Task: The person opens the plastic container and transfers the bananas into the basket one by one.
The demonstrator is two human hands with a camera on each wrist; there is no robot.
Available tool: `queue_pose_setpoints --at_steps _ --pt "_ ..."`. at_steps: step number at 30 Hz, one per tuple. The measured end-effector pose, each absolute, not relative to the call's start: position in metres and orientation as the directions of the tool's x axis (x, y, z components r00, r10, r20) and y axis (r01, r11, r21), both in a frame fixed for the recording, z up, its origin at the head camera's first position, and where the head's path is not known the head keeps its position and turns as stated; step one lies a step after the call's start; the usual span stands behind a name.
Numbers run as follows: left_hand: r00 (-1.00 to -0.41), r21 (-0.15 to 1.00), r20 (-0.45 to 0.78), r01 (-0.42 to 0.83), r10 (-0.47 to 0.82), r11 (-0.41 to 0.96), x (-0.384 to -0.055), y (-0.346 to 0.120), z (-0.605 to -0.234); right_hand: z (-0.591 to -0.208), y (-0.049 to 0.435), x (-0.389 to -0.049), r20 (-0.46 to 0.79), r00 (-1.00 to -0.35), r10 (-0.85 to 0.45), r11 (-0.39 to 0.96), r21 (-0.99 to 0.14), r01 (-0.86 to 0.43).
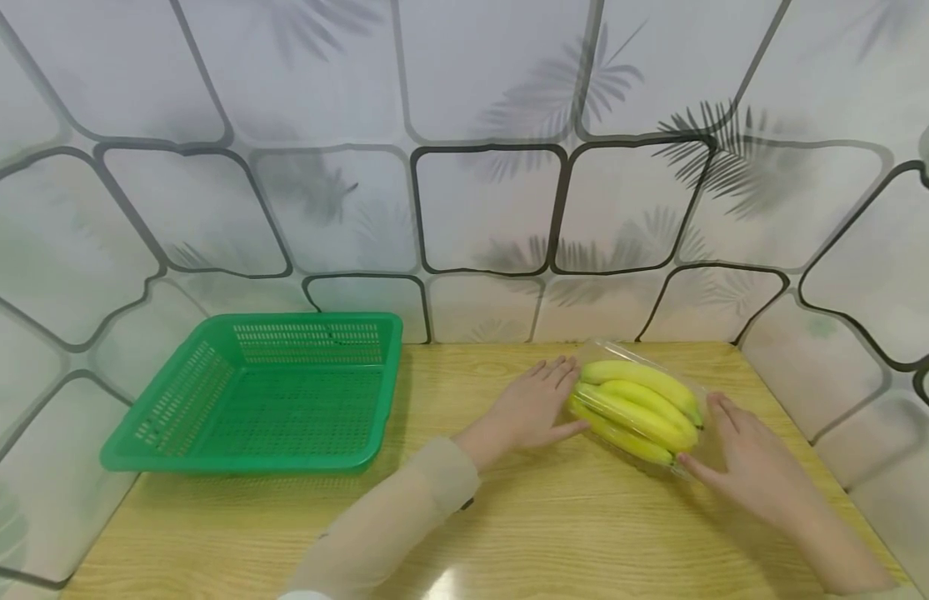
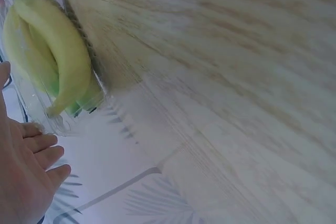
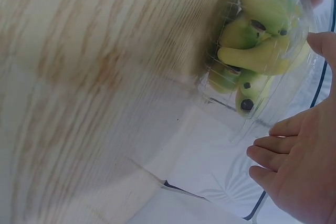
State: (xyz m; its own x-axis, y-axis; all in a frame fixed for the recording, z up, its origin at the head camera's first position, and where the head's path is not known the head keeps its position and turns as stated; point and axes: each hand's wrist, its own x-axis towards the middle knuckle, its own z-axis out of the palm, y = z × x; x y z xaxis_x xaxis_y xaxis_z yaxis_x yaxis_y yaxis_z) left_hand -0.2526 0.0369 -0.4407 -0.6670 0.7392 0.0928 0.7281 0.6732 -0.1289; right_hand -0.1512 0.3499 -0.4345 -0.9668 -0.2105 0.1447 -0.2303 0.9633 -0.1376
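Yellow bananas (image 1: 640, 407) lie inside a clear plastic container (image 1: 608, 350) on the right part of the table. At the container's left end is my left hand (image 1: 526, 410), fingers extended and thumb spread along the near side. My right hand (image 1: 760, 462) is at the opposite end, thumb apart from the fingers, with fingertips at the container's edge. In the left wrist view the left hand's fingers (image 2: 50, 156) are fairly straight beside the plastic. The right wrist view shows banana tips (image 3: 247, 103) through the plastic and the right hand's loosely extended fingers (image 3: 275, 148).
A green plastic basket (image 1: 247, 462) with slotted sides stands at the left of the wooden table (image 1: 464, 375). Patterned walls (image 1: 486, 208) enclose the table at the back and both sides, and the right wall is close to the right hand.
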Motion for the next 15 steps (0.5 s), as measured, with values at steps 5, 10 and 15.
queue_pose_setpoints --at_steps 5,10,15 --pt "-0.644 -0.142 0.135 0.740 0.753 0.658 -0.250 0.029 -0.441 -0.433 0.346 -0.155 0.148 -0.960 -0.237 0.957 -0.136 -0.258" --pt "-0.627 -0.156 0.139 0.751 0.767 0.642 -0.245 0.021 -0.440 -0.432 0.342 -0.157 0.158 -0.952 -0.264 0.943 -0.164 -0.289" --pt "-0.624 -0.168 0.129 0.752 0.771 0.637 -0.241 0.012 -0.440 -0.433 0.341 -0.159 0.164 -0.943 -0.289 0.926 -0.202 -0.319"
